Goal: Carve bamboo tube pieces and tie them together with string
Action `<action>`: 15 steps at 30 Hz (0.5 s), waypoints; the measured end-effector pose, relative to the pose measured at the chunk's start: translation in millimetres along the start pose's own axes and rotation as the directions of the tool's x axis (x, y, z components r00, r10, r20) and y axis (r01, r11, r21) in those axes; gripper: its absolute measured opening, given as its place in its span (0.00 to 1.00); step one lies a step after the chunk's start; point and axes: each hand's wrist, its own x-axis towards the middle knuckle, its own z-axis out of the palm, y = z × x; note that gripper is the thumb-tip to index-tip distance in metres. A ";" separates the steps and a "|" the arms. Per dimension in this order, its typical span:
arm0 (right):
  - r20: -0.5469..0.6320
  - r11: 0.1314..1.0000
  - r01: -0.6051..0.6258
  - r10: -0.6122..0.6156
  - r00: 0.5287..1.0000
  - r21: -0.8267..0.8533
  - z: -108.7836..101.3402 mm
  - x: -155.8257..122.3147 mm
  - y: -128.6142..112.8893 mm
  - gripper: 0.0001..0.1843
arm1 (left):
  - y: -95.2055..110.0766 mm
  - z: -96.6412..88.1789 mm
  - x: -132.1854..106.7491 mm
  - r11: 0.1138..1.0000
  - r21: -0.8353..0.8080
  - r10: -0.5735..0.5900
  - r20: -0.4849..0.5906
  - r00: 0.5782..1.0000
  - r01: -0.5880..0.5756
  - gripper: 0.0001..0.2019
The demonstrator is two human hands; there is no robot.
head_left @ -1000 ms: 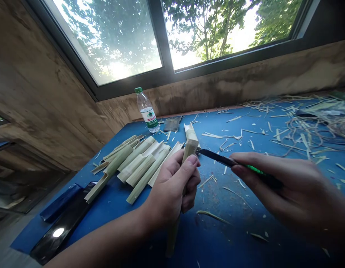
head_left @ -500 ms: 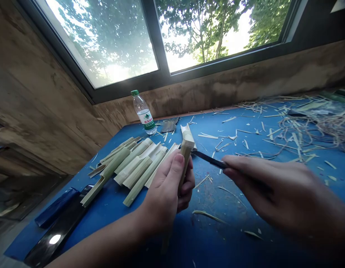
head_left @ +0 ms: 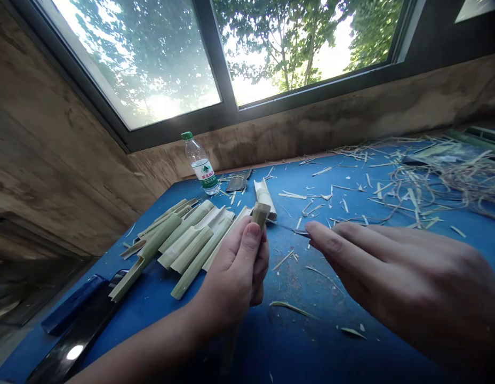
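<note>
My left hand (head_left: 241, 261) is closed around a bamboo strip (head_left: 261, 212), its thumb pressed along the upper face. The strip's near end is hidden in the hand and in shade below. In my right hand (head_left: 375, 272) is a thin knife (head_left: 293, 230), whose handle the fingers cover. Its blade is turned nearly edge-on, with the tip close beside the strip; I cannot tell whether they touch. Just past the strip lies a curved piece of split bamboo (head_left: 265, 198). Several more split bamboo pieces (head_left: 195, 264) lie left of my left hand.
A water bottle (head_left: 202, 166) stands at the back of the blue table (head_left: 311, 330). Shavings (head_left: 293, 196) are scattered across it, with tangled fibres (head_left: 451, 184) at right. A shiny black object (head_left: 71, 341) and a blue object (head_left: 73, 304) lie at left.
The knife blade has turned from showing its dark flat side to nearly edge-on, and my right hand has rolled with it. The bamboo strip's end has tilted slightly. The whole view shifted a little.
</note>
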 end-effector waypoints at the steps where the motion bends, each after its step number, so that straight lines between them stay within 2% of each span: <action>1: 0.012 0.998 0.033 -0.033 0.999 -0.045 -2.6 0.9 -1.8 0.22 | 1.1 -0.1 0.1 1.000 -0.009 -0.014 0.004 1.000 0.014 0.27; 4: 0.015 0.984 0.097 -0.096 0.995 -0.151 -7.7 2.9 -6.9 0.25 | 5.1 -2.8 0.9 0.999 -0.024 -0.048 0.014 0.999 0.048 0.25; 6: 0.005 0.985 0.087 -0.087 0.996 -0.147 -7.1 3.3 -8.7 0.27 | 7.4 -5.6 1.8 0.997 -0.020 -0.077 0.027 0.997 0.078 0.22; 8: -0.007 1.000 0.001 -0.001 1.000 -0.025 -3.1 4.7 -9.4 0.25 | 8.1 -7.7 2.3 0.996 0.001 -0.087 0.036 0.996 0.087 0.21; 9: 0.002 0.991 -0.089 0.090 0.996 0.102 -0.3 6.2 -9.6 0.22 | 7.6 -8.1 2.3 0.997 0.014 -0.074 0.032 0.997 0.073 0.21; 10: 0.048 0.939 -0.215 0.209 0.977 0.268 2.6 8.2 -9.8 0.18 | 6.6 -8.1 1.9 0.999 0.030 -0.045 0.026 0.999 0.044 0.21; 11: 0.151 0.818 -0.361 0.329 0.932 0.449 5.3 10.7 -10.1 0.14 | 5.2 -7.8 1.2 0.999 0.050 -0.006 0.019 1.000 0.005 0.21; 12: 0.310 0.613 -0.511 0.410 0.858 0.602 7.5 13.2 -10.6 0.13 | 3.8 -7.3 0.3 0.996 0.076 0.036 0.008 0.999 -0.037 0.20; 13: 0.496 0.350 -0.639 0.418 0.761 0.685 9.1 15.5 -11.3 0.15 | 2.3 -6.7 -0.7 0.991 0.106 0.078 -0.004 0.997 -0.077 0.20; 14: 0.661 0.084 -0.725 0.349 0.664 0.684 10.2 17.2 -12.1 0.19 | 1.2 -6.1 -1.9 0.984 0.138 0.119 -0.016 0.993 -0.116 0.21; 15: 0.772 -0.126 -0.770 0.240 0.588 0.626 11.0 18.2 -12.9 0.22 | 0.4 -5.7 -2.9 0.975 0.167 0.155 -0.027 0.987 -0.149 0.21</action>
